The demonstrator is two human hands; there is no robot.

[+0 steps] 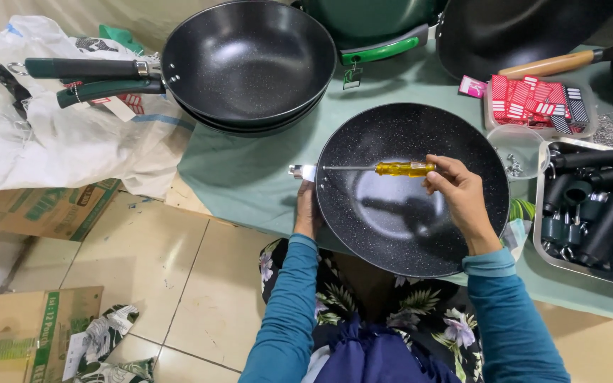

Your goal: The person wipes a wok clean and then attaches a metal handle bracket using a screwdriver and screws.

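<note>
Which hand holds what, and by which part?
Right hand holds the screwdriver by its yellow handle. Left hand grips the black pan at its left rim.

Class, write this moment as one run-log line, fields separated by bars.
right hand: holds yellow-handled screwdriver | tip: at pan's handle bracket | left hand: grips black speckled pan rim | nearby: tray of black handles

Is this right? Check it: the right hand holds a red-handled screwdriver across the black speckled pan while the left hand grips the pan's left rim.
Not quite. The head view shows the screwdriver has a yellow handle, not a red one. The rest stands: the right hand holds it across the black speckled pan, and the left hand grips the pan's left rim.
</note>
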